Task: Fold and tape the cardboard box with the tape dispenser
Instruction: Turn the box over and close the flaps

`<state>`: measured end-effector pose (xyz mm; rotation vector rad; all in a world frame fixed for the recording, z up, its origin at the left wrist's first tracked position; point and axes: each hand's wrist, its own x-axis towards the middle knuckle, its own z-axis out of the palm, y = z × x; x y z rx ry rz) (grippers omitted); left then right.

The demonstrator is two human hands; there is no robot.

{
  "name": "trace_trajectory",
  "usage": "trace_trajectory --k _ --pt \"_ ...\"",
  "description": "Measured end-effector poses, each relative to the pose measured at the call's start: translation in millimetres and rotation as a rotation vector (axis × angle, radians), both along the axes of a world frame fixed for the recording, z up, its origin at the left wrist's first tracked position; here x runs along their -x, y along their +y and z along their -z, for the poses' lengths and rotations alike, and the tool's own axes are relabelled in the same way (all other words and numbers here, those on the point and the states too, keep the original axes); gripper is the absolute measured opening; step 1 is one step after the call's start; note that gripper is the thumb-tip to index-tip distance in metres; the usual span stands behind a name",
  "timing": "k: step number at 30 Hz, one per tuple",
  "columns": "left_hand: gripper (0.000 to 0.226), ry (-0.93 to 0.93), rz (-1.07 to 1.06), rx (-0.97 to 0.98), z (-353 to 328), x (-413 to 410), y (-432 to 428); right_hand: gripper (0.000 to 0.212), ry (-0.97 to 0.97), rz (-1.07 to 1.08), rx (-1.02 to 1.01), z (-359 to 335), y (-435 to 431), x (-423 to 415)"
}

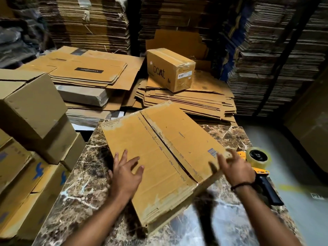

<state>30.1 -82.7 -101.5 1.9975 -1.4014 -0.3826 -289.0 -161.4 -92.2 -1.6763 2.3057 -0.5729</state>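
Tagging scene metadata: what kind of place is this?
Likely a packing warehouse or carton storeroom: tall stacks of flattened cardboard behind, a taped boAt carton, and a tape dispenser on the marble-patterned table.

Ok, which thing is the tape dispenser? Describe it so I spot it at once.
Start at the brown marble table nearest the camera, with the flattened cardboard box on it. At the table's right edge, just beyond the right hand, lies the tape dispenser. It alone is not cardboard: yellow frame, black handle, roll of clear tape.

matt cardboard box (159, 151), glossy marble table (85, 174)
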Motion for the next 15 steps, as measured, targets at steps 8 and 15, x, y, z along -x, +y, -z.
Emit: trace_trajectory --k 8,15 --pt "0.044 -0.083 0.176 -0.033 10 12 9 0.082 -0.457 -0.238 -0.194 7 -62 17" --pt "0.047 0.013 0.303 -0.035 -3 -49 -36 0.053 -0.273 -0.092 0.09 20 8 -2"
